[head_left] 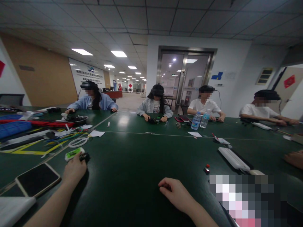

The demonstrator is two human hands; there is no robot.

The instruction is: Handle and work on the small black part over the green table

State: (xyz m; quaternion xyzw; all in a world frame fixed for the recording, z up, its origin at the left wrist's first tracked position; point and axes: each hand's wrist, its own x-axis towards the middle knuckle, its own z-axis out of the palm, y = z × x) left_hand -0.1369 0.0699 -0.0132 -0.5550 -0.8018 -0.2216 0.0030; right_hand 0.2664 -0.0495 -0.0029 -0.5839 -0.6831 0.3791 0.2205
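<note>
My left hand (pixel 75 170) reaches forward over the green table. Its fingers are closed on a small dark object (pixel 85 157) whose kind I cannot make out. A green and white packet (pixel 74 153) lies right beside these fingers, partly behind them. Closer to me, left of my forearm, a dark-screened tablet or large phone (pixel 38 178) with a light rim lies flat. My right hand (pixel 175 193) rests on the table at centre right, fingers curled inward with nothing visible in them. A small red and silver piece (pixel 207 169) is farther right.
Left are blue trays (pixel 15 129), cables and a white coil (pixel 78 142). Two water bottles (pixel 196 121) stand at the far side. A white elongated device (pixel 234 158) lies right. Several people wearing headsets sit opposite. A small wrench (pixel 108 124) lies far left of centre.
</note>
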